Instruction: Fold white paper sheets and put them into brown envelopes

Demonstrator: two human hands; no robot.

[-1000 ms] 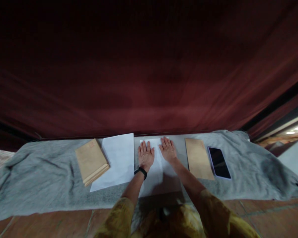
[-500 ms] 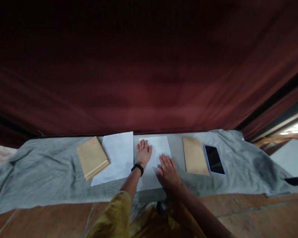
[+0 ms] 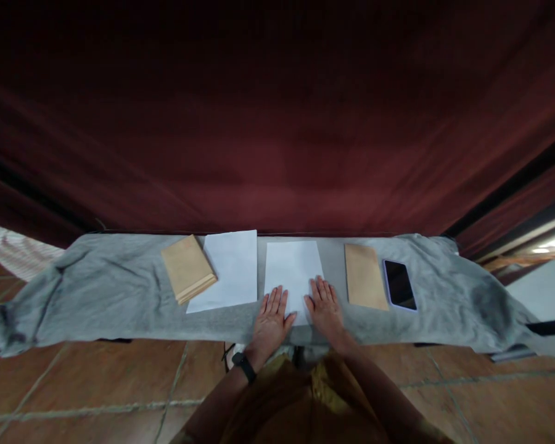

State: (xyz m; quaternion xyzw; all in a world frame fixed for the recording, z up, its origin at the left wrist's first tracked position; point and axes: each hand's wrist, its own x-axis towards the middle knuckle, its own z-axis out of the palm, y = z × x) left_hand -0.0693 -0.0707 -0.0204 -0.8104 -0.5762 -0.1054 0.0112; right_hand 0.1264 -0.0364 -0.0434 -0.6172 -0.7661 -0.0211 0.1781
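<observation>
Two flat hands, left hand (image 3: 269, 324) and right hand (image 3: 326, 310), rested with fingers (image 3: 277, 298) straight, slightly parted, gripping nothing, on the smooth, rectangular white sheet (image 3: 292, 265) between the front and back edges of the fleecy, grey-draped desk (image 3: 115, 290).

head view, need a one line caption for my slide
Left hand and right hand palm-down at the near end of a white sheet, brown paper and a phone to its right.

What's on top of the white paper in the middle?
The left hand and right hand lie over the near part of the middle white paper. The uncovered part looks plain white. The bits beneath the hands can't be seen, nor what's underneath the paper.
</observation>
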